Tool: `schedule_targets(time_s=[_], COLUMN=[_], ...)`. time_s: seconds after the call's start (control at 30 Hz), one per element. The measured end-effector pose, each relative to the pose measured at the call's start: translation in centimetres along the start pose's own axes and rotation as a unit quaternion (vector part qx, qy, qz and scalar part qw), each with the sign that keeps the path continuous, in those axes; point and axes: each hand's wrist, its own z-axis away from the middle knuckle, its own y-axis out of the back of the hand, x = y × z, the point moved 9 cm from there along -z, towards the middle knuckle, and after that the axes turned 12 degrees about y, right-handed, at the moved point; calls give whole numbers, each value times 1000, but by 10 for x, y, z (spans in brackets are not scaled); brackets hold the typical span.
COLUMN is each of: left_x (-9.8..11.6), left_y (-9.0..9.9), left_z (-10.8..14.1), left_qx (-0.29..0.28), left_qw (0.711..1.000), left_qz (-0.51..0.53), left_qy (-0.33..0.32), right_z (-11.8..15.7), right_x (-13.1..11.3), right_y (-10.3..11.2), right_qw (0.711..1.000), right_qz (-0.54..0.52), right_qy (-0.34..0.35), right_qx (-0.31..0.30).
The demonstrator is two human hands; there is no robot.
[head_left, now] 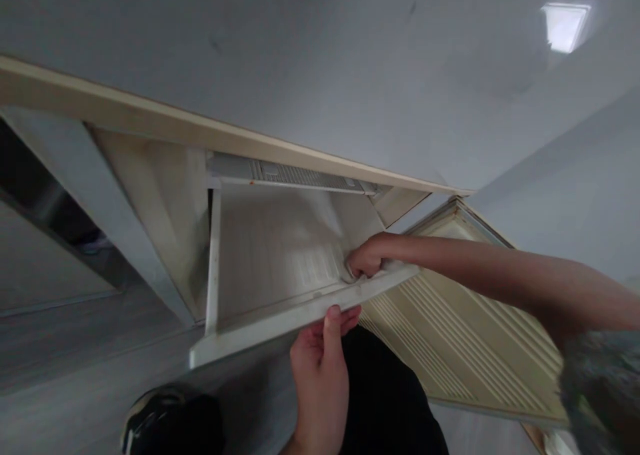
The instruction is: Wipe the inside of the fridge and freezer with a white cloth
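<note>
A wide white drawer (280, 242) is pulled out of a cream cabinet-like unit, and its inside is bare. My left hand (320, 368) grips the drawer's front rim from below, with the thumb on the outer face. Inside the drawer, near the right end of the front wall, my right hand (367, 256) is closed on a pale cloth, of which only an edge shows beside the fingers. The cloth (348, 272) touches the inner corner by the front wall.
An open ribbed door (450, 335) extends on the right, beneath my right forearm. The unit's pale top edge (240, 130) runs across the view. Below are my dark-clothed knee (385, 395) and a shiny black object (170, 418) on the grey floor (75, 388).
</note>
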Motion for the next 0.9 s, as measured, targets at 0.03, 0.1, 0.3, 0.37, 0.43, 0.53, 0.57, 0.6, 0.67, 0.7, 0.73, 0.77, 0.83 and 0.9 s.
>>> schedule_targets(time_s=[0.03, 0.1, 0.3, 0.37, 0.43, 0.53, 0.57, 0.6, 0.67, 0.7, 0.73, 0.77, 0.83, 0.9], left_x=[-1, -1, 0, -1, -1, 2, 3, 5, 6, 7, 7, 8, 9, 9], left_y=[-1, -3, -4, -3, -3, -7, -9, -11, -14, -15, -15, -14, -10, -6], left_z=[0, -1, -1, -1, -1, 0, 1, 1, 3, 3, 3, 2, 1, -1], left_qx=[-7, -16, -26, -29, -31, -39, -42, -44, -43, -42, -39, -32, -14, -4], left_qw=[1000, 1000, 999, 999, 999, 999, 999, 999, 999, 999, 999, 999, 999, 999], left_qz=[9, 25, 25, 16, 11, 20, 24, 27, 25, 24, 25, 28, 40, 44], left_qy=[3, 8, 6, 10, 15, 13, 10, 7, 5, 5, 4, 3, -2, -5], right_z=[0, 0, -29, -33, -27, -8, -2, 5, 16, 20, 23, 22, 15, 2], right_x=[-8, -27, -172, -225, -254, -237, -216, -190, -134, -111, -93, -83, -86, -110], right_y=[-9, -20, 7, 28, 40, 36, 31, 25, 11, 5, 0, -2, -1, 3], right_qw=[999, 990, 934, 905, 891, 920, 937, 954, 978, 983, 986, 987, 987, 983], right_qz=[-7, -30, -125, -159, -151, -85, -63, -41, -4, 13, 27, 38, 35, -13], right_qy=[21, 69, 325, 395, 427, 383, 344, 296, 189, 145, 116, 104, 122, 169], right_qx=[-49, -119, -82, -12, 28, 10, -8, -31, -85, -107, -119, -120, -99, -64])
